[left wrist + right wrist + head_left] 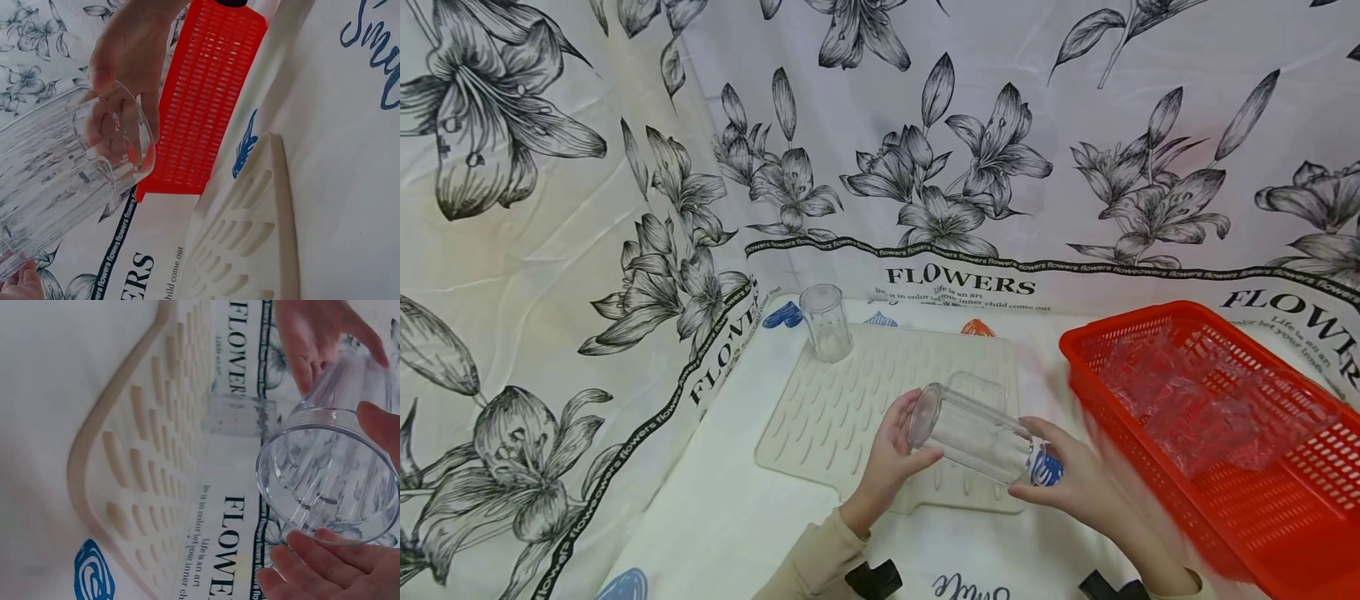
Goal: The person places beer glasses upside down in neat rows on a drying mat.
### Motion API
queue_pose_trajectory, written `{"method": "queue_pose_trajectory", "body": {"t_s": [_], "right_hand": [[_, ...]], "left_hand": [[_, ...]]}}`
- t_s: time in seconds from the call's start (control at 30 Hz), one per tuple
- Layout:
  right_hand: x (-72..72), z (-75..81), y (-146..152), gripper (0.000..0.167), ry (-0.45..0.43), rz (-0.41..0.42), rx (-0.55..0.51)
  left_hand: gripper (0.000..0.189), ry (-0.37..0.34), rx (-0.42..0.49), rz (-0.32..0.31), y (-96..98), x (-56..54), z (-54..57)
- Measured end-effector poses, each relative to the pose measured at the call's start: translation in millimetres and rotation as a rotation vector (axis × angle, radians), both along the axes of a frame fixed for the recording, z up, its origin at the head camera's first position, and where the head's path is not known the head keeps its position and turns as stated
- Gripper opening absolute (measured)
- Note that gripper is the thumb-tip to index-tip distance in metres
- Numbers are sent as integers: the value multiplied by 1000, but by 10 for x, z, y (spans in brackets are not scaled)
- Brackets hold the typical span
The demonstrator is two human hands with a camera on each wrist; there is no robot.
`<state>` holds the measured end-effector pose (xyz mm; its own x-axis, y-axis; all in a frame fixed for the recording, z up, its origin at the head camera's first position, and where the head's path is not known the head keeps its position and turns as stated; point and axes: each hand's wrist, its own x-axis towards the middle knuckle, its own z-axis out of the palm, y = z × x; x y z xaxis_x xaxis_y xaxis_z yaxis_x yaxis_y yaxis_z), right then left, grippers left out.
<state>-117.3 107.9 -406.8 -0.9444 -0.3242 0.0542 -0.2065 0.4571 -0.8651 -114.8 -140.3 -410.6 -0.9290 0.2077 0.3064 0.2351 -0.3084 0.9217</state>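
Observation:
Both hands hold a clear ribbed drinking glass lying nearly sideways in the air above the pale drying mat. My left hand grips its base end, thumb on the near side. Around the rim end, my right hand has its fingers and thumb on opposite sides. The right wrist view looks into the open mouth of the glass, with right-hand fingers along the rim. A second clear glass stands on the mat's far left corner.
On the right sits a red perforated plastic basket with crinkled clear plastic inside. A white cloth printed with flowers and lettering covers the table and hangs as a backdrop behind and to the left.

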Motion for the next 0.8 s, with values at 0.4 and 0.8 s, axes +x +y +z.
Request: {"method": "queue_pose_trajectory", "body": {"t_s": [0.4,0.8], "right_hand": [[-45,-139,-104,77,168,42,89],[-36,-228,-303,75,165,132,81]], "left_hand": [[79,34,-83,2,61,-21,132],[76,31,-212,25,90,31,159]]}}
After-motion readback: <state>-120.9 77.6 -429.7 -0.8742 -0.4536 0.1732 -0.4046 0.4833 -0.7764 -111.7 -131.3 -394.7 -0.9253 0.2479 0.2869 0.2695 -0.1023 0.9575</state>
